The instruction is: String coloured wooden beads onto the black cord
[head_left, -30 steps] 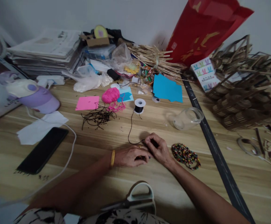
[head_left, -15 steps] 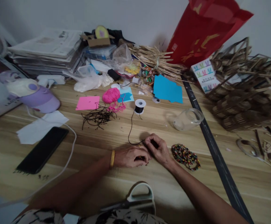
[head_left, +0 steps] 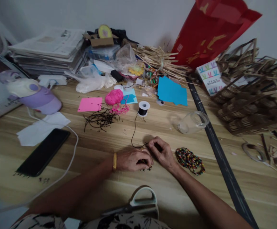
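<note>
My right hand (head_left: 161,153) pinches a thin black cord (head_left: 134,128) between thumb and fingertips. That cord runs back in a loose curve to a white spool (head_left: 143,109) standing upright. Close beside it, my left hand (head_left: 134,160), with a yellow bangle on its wrist, is curled palm-down over small dark and coloured beads (head_left: 149,168). Some beads show beneath its fingers; whether they are strung is hidden. Right of my right hand lies a coil of multicoloured bead strings (head_left: 190,161). Scissors (head_left: 143,202) with pale handles lie near my body.
A glass jar (head_left: 193,122) lies on its side at the right. Cut black cords (head_left: 101,117), pink yarn (head_left: 114,96) and blue paper (head_left: 172,91) sit farther back. A phone (head_left: 44,152) and white cable are at the left; woven baskets (head_left: 245,111) crowd the right.
My left fingers have shifted slightly, and more beads show under them. My right hand keeps its pinch on the cord almost unmoved.
</note>
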Motion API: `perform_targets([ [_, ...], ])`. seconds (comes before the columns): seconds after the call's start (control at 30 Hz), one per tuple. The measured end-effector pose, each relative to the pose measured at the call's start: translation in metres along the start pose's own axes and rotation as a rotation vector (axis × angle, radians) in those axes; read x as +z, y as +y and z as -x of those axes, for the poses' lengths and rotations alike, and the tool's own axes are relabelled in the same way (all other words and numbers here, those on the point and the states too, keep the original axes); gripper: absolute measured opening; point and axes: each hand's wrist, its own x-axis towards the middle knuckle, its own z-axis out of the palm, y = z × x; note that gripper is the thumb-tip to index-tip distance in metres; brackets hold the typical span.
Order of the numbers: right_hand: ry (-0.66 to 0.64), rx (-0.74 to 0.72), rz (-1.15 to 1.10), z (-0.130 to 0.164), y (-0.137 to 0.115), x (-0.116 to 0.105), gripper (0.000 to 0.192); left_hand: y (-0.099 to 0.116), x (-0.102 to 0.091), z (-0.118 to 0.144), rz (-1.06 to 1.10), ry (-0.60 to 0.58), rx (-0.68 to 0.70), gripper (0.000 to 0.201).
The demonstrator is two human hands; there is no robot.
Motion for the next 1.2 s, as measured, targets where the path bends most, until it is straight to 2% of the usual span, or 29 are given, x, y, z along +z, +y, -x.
perform_targets([
  [0.77,-0.011,0.012,0.003,0.0006,0.0,0.0004,0.02,-0.0033,0.0032,0.0015,-0.003,-0.021,0.054,0.01],
  [1.2,-0.02,0.008,0.0,0.0002,0.0001,-0.0003,0.018,0.0018,-0.0001,0.0018,-0.029,-0.044,0.034,0.009],
])
